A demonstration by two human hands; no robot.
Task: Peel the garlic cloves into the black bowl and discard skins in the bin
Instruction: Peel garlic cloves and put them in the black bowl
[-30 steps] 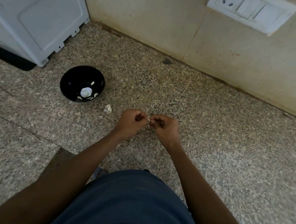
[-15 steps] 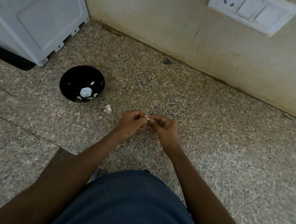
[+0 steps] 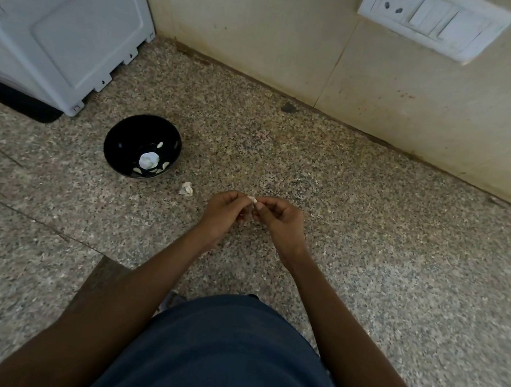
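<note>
Pinching a pale garlic clove (image 3: 252, 199) between them, the left hand (image 3: 225, 212) and right hand (image 3: 279, 221) meet fingertip to fingertip above the counter (image 3: 371, 241), fingers of both curled in around the small piece. The clove is mostly hidden by the fingertips, so its long axis and how much skin is left cannot be told.

The bowl (image 3: 124, 143) sits on the counter at about ten o'clock from the hands, well apart from them, with a white lump and a few pale cloves in its bottom. That bearing is what the next drop turns on — the left hand is the nearer one and would likely carry the peeled clove across, though either could.

A scrap of skin (image 3: 186, 188) lies on the counter between bowl and hands, just beside the bowl's near rim. No bin shows.

Farther out stand a white appliance (image 3: 59, 21) at ten o'clock and a switch plate (image 3: 433, 18) on the wall at one o'clock.
</note>
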